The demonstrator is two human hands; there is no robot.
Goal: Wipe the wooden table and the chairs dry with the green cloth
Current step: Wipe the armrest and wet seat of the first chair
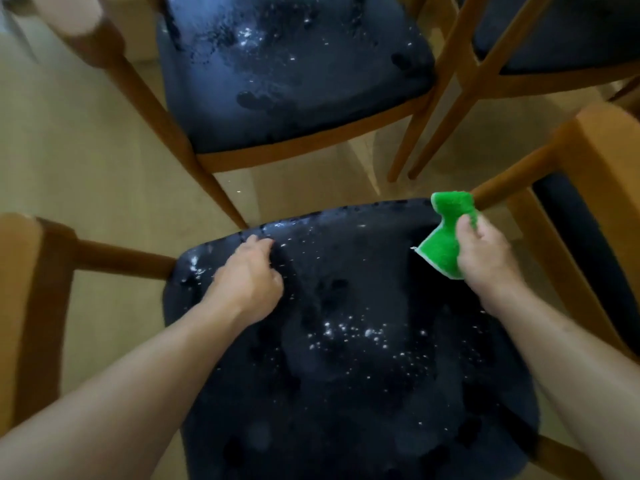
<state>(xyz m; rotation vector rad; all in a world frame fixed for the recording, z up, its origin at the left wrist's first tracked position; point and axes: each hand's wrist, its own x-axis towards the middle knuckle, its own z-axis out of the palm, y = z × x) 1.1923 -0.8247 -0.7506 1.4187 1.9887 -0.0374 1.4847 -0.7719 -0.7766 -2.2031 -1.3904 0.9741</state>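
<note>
Down over the near wooden chair with the dark navy padded seat (346, 358), and that seat is wet, with bright droplets scattered across the middle and along the far edge. The right hand (485, 258) grips the bright green cloth with a pale edge (446, 233), fingers curled round it, the cloth bunched and sticking up above the knuckles. It sits at the seat's far right corner, right next to the round wooden rail (498, 192) of the chair frame; whether the cloth touches that rail is hard to call. The left hand (249, 275) is over the far left part of the seat, fingers curled loosely, holding nothing, knuckles up, fingertips close to the seat's far edge. Both bare forearms reach in from the bottom corners.

Beyond, a second wooden chair with a dark navy seat (294, 74) stands on the pale beige floor (69, 150), also beaded with water. A third dark-seated chair (561, 36) peeks in at top right, its slanted wooden legs (440, 91) crossing in front.
</note>
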